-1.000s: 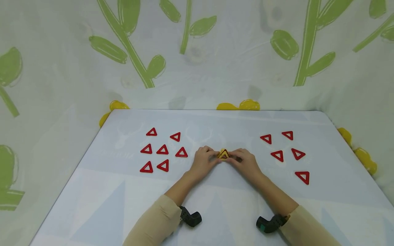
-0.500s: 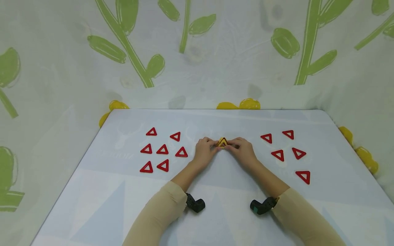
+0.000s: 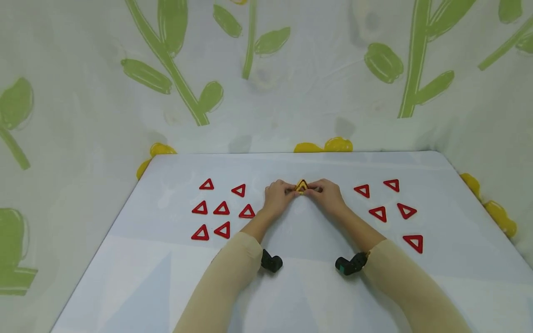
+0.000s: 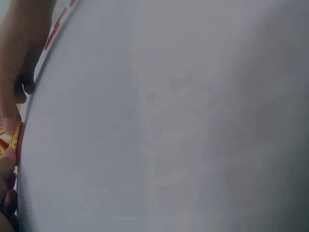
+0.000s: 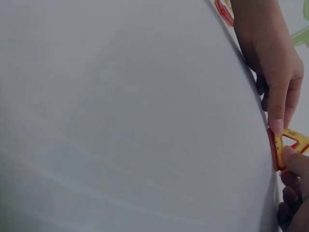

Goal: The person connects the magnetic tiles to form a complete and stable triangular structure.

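Observation:
Near the back of the table, in the head view, my left hand [image 3: 276,198] and right hand [image 3: 328,196] meet at a small hollow triangle [image 3: 301,186]. Its face is yellow, with red along the edge, as the right wrist view shows on the triangle [image 5: 278,149]. Thumb and fingers of each hand pinch it from opposite sides, and the fingertips cover part of it. At its left border, the left wrist view catches the triangle [image 4: 15,142] too, seen nearly edge-on and red on its outer side.
Several red hollow triangles [image 3: 221,208] lie spread flat on the white table [image 3: 291,286], left of the hands. Others, such as a red triangle [image 3: 378,213], lie to the right. Behind the table hangs a pale curtain [image 3: 308,92] printed with green leaves.
Both hands have moved away from the body, toward the table's back edge, carrying the pinched triangle. The red triangles on either side stay where they were on the table.

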### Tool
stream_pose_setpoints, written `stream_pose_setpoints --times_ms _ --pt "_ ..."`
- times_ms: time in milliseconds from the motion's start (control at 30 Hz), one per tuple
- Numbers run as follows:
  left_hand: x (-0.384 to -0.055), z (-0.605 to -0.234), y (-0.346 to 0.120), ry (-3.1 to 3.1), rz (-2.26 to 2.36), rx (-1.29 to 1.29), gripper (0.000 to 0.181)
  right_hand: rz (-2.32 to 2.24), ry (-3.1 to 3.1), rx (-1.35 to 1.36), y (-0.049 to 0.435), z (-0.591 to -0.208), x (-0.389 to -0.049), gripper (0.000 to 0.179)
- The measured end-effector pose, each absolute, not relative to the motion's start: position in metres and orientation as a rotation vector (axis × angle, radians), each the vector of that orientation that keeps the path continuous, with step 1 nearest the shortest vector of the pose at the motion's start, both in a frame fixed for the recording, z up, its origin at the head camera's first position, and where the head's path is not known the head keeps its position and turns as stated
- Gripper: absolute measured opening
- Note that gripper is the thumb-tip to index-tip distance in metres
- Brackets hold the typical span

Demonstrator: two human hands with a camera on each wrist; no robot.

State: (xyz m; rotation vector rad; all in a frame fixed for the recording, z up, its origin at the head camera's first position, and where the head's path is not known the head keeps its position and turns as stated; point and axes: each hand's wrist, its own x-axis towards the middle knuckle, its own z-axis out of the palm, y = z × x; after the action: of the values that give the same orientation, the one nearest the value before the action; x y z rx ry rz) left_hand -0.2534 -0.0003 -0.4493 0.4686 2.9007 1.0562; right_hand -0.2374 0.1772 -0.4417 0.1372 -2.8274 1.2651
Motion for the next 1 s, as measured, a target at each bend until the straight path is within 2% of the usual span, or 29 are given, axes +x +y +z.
stream_pose_setpoints --times_ms 533,1000 --pt "-0.278 -0.432 0.009 2.906 0.993 0.308 0.026 1.173 -2.924 0.079 0.176 -0.437 -0.276 0.034" --pt "-0.290 -0.427 0.012 2.900 0.814 0.327 0.027 1.169 -2.954 0.016 0.179 -0.436 -0.282 0.030"
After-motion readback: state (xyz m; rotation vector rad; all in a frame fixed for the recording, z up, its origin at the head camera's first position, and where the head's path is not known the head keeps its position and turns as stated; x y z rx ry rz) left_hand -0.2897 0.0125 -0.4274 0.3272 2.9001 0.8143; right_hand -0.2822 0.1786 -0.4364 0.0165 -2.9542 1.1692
